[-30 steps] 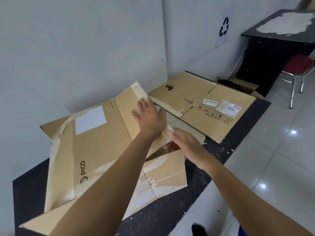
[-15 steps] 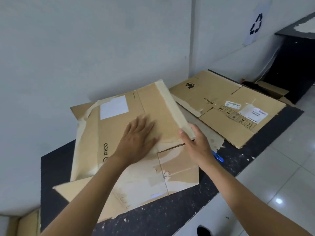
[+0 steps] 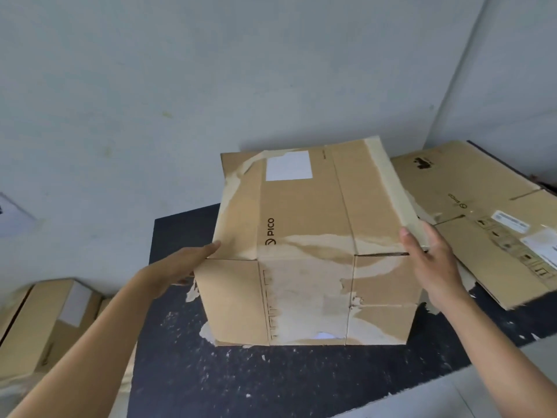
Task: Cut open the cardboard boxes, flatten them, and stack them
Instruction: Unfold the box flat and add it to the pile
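On the dark, white-flecked table (image 3: 271,381) against the pale wall (image 3: 150,86) lies the flattened box (image 3: 307,254). Its far edge sits close to the wall and its near edge stops well short of the table's front edge, leaving a broad strip of bare top toward the person. To the left a narrower band of table shows between the box and the table's left edge; beyond and below that edge stands a taped box (image 3: 45,321), still in shape. To the right the room is tight: the flattened box's right edge overlaps a second flattened box (image 3: 482,212) that runs out of view. Pale floor (image 3: 452,399) shows past the front corner. The left hand (image 3: 184,263) rests against the box's left edge at the fold line, fingers straight and gripping nothing. The right hand (image 3: 431,260) brackets the right edge at the same fold, thumb laid on the top face, fingers straight along the outer side, not curled. The box is brown cardboard printed "PICO", with a blank white label near its far edge, a pale tape strip down the right side, and wide whitish patches where the surface layer is torn away.
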